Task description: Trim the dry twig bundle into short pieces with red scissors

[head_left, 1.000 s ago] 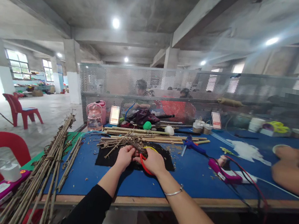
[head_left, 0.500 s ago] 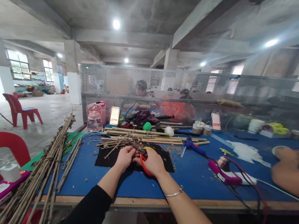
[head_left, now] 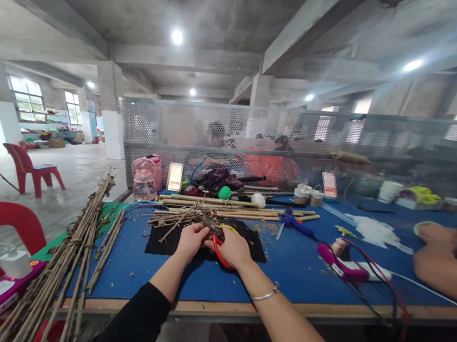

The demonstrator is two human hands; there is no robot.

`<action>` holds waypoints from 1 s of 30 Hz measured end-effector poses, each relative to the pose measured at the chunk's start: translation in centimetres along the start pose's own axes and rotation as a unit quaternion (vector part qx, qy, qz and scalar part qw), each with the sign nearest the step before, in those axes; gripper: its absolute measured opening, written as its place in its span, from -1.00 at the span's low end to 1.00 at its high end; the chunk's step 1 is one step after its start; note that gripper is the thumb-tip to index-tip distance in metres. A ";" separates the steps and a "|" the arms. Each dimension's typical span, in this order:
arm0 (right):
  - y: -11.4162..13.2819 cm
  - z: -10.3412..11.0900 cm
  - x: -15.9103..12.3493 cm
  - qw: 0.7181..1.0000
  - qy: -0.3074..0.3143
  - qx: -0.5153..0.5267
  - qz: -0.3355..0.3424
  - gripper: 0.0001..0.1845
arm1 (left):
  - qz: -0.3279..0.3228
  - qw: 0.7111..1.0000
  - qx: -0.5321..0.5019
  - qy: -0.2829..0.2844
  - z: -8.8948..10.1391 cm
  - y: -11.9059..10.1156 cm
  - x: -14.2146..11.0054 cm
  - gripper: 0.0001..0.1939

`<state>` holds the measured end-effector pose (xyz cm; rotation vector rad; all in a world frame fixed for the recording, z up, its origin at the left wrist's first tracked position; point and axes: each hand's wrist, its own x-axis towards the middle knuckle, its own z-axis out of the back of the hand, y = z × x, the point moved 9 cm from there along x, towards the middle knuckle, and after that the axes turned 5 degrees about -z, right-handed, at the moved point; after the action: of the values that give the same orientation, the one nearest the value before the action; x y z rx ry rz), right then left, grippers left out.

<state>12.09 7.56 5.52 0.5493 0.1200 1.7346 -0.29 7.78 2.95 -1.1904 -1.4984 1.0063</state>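
Observation:
My right hand (head_left: 235, 247) is closed round the red and yellow handles of a pair of pruning shears (head_left: 226, 261). The dark blades point up and left, over a pile of thin dry twigs (head_left: 176, 218). Pinched fingers of my left hand (head_left: 191, 241) meet the right fingertips just below the blades; what they hold is too small and covered to make out. Beneath both hands lies a black cloth (head_left: 158, 243) on the blue table (head_left: 198, 289). Small chips are scattered around.
Long dry stalks (head_left: 73, 250) lean along the table's left end. Behind the twigs lie bamboo sticks (head_left: 269, 216). To the right are a blue glue gun (head_left: 296, 223), a purple power strip (head_left: 344, 265) with cables, and a co-worker's arm (head_left: 439, 255). A mesh screen (head_left: 166, 124) stands behind.
Both my hands and the shears stay in nearly the same place. The co-worker's hand at the right has shifted slightly to the left.

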 end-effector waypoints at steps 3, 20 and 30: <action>0.2 0.2 0.0 1.000 -0.017 -0.001 0.018 -0.43 | 0.007 1.000 -0.016 0.001 -0.1 0.1 0.0 -0.76; 0.5 0.4 0.0 0.999 -0.025 -0.012 0.032 -0.47 | -0.011 1.000 0.023 -0.018 0.3 0.0 0.1 -0.78; -0.2 0.0 0.1 1.000 0.008 -0.017 -0.001 -0.42 | -0.018 0.999 0.040 -0.022 0.8 0.3 0.6 -0.77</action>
<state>12.26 7.66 5.49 0.5105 0.1030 1.7361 -1.04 8.38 2.54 -1.0884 -1.4947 1.0632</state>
